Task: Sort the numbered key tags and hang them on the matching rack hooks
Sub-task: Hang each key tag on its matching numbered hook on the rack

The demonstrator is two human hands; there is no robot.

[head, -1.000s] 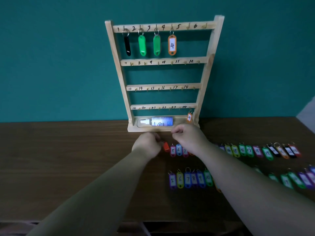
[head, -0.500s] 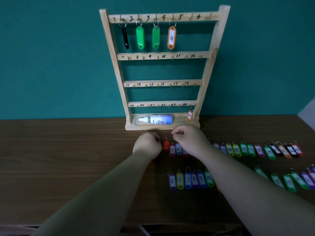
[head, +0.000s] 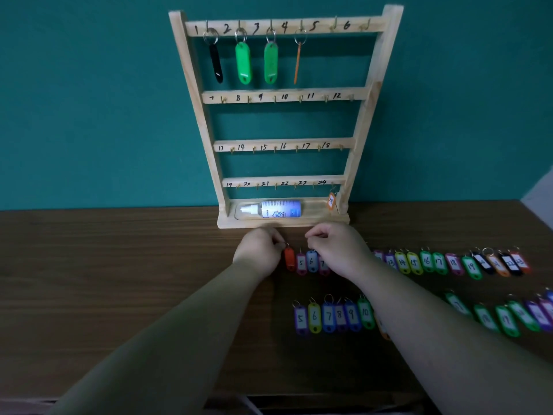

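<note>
The left hand point(head: 258, 254) pinches the ring of the red tag point(head: 289, 259). The tag lies flat on the table point(head: 119, 280) just right of those fingers, at the left end of the far tag row, near the rack point(head: 282, 223) base. The right hand point(head: 338, 253) is curled above tag 7 point(head: 323, 264); whether it grasps anything cannot be determined.
</note>
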